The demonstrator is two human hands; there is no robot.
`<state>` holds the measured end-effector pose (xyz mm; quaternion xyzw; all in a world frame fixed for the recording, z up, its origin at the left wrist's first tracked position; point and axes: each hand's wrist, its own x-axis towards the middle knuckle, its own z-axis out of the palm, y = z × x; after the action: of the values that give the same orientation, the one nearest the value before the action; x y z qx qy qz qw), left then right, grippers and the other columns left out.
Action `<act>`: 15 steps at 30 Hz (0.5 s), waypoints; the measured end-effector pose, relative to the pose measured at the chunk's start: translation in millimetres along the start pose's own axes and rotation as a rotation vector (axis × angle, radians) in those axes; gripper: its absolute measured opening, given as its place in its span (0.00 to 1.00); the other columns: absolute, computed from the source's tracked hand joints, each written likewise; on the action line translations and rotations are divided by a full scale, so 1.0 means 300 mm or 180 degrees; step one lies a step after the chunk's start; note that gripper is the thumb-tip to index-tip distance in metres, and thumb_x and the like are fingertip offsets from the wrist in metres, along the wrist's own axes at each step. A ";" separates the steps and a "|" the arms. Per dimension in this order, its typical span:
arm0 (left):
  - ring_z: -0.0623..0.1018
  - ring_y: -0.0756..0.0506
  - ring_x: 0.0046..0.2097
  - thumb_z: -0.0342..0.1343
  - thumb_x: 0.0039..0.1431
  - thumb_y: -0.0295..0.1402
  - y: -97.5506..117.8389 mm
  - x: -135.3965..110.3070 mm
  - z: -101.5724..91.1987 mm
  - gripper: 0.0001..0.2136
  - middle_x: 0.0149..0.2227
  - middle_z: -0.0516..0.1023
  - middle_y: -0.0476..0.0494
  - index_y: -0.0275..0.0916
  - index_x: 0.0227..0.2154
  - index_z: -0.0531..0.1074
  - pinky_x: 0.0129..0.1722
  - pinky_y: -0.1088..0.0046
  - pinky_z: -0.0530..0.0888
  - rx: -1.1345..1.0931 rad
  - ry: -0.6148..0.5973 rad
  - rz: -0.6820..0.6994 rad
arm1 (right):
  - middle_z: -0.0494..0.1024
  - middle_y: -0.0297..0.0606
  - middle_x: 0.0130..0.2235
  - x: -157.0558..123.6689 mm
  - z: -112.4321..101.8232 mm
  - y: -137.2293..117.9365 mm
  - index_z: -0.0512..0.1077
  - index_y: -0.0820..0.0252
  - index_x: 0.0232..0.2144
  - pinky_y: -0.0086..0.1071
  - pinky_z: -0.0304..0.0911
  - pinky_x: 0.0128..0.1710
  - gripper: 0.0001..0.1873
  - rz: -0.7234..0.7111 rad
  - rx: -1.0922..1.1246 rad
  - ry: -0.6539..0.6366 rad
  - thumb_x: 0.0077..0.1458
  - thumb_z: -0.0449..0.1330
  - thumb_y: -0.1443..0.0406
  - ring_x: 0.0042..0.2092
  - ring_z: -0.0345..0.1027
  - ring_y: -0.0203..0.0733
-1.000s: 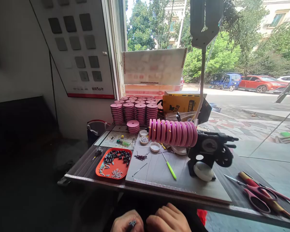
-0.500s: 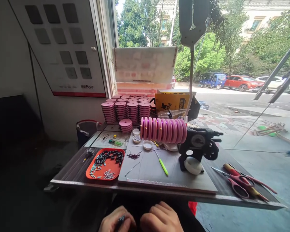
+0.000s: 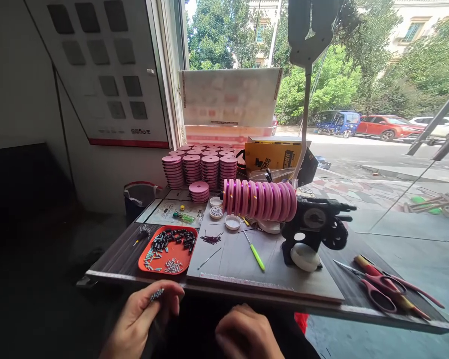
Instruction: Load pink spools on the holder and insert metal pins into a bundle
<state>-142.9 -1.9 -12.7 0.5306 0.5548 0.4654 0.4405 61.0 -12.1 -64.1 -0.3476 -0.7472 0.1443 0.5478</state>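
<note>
- The left hand (image 3: 144, 311), low and left of centre in the frame, is curled with thumb and fingers closed round a small cluster of dark, teal-tinted pieces (image 3: 157, 294).
- The right hand (image 3: 249, 331), at the bottom centre, has its fingers bent inward; whether they grip anything cannot be told.
- The hands are apart, with a dark gap between them.
- Both are at the near edge of the dark wood-grain table (image 3: 112, 257): the left knuckles overlap that edge in view, contact uncertain, and the right hand lies just below it.
- Just above the left hand, the shallow orange plastic tray (image 3: 177, 249) holds black, teal and silver pieces; its raised rim nearly meets the grey flat board (image 3: 228, 267).
- Along the board's front, a strip of grey surface shows between the edge and the slim hook with a lime-green handle (image 3: 257, 258).
- A thin metal rod (image 3: 209, 258) lies at the board's left.
- The black geared machine (image 3: 316, 222) with a row of pink discs (image 3: 260, 201) takes up its right and rear.
- At lower right, pink-handled scissors (image 3: 364, 275) lie near the table's right end.
</note>
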 end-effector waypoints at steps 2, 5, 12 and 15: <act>0.69 0.49 0.22 0.53 0.46 0.33 0.013 0.011 0.002 0.08 0.17 0.71 0.51 0.39 0.26 0.77 0.23 0.77 0.67 0.0140 -0.0038 0.0113 | 0.70 0.30 0.18 -0.001 -0.015 -0.001 0.68 0.59 0.21 0.21 0.57 0.22 0.19 0.0099 0.0124 -0.0167 0.59 0.49 0.57 0.21 0.64 0.30; 0.69 0.50 0.25 0.49 0.48 0.29 0.049 0.011 0.049 0.10 0.20 0.71 0.52 0.39 0.27 0.76 0.27 0.77 0.67 0.0439 -0.0177 0.0289 | 0.71 0.30 0.19 -0.007 -0.029 -0.004 0.69 0.59 0.24 0.21 0.58 0.23 0.16 0.0168 0.0116 -0.0468 0.59 0.51 0.59 0.22 0.65 0.29; 0.72 0.49 0.29 0.54 0.53 0.29 0.276 0.119 0.413 0.09 0.27 0.75 0.48 0.37 0.37 0.76 0.33 0.74 0.68 0.1107 -0.0704 0.1738 | 0.69 0.27 0.16 -0.058 0.026 0.014 0.64 0.58 0.19 0.22 0.58 0.25 0.15 -0.0376 -0.0434 -0.0143 0.57 0.50 0.66 0.19 0.64 0.28; 0.74 0.47 0.31 0.55 0.55 0.32 0.338 0.186 0.557 0.08 0.30 0.77 0.44 0.35 0.36 0.75 0.34 0.71 0.68 0.1568 -0.0354 0.2149 | 0.68 0.26 0.15 -0.103 0.035 0.041 0.63 0.58 0.17 0.22 0.59 0.27 0.18 -0.0216 -0.0513 -0.0055 0.58 0.49 0.64 0.17 0.62 0.27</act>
<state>36.8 62.2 57.5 0.7964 0.4198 0.4076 0.1525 60.7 -22.4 -97.5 -0.3638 -0.7724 0.0680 0.5161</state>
